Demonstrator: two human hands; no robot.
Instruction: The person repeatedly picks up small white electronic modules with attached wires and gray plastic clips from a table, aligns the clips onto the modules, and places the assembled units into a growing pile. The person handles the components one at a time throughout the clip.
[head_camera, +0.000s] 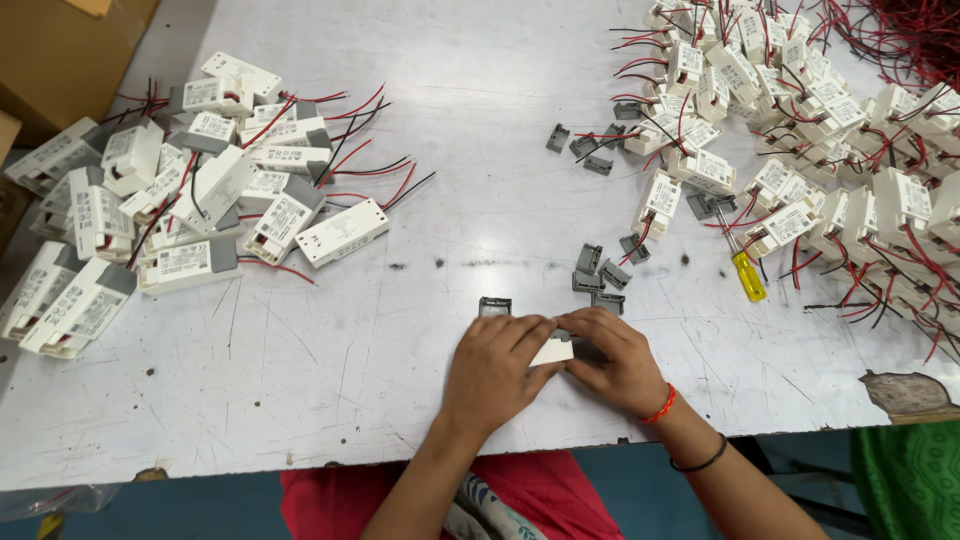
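Left hand: left hand near the front edge of the worktop, fingers curled down over a small white box, covering most of it.
Right hand: right hand pressed against the same box from the other side, fingertips meeting the left hand's; red band and dark band at the wrist.
Grip: both hands closed together on the white box; only its front corner shows between them.
Box position: just in from the front edge, a little right of the worktop's middle, resting on the surface.
Nearest loose part: one grey cap lying just behind the left hand, apart from it.
Grey caps: small cluster of grey caps just behind the right hand; a few more scattered further back toward the right-hand pile.
Containers: cardboard carton off the back left corner; contents not visible.
Left pile: heap of white units with grey ends, red and black leads trailing, along the left edge.
Right pile: larger heap of white units with leads filling the back right corner and right edge.
Tool: yellow-handled screwdriver at the near fringe of the right pile.
Open room: bare worn surface between the two piles, from back edge to front edge; broad bare stretch left of the hands.
Edge damage: chipped patch at the front right edge.
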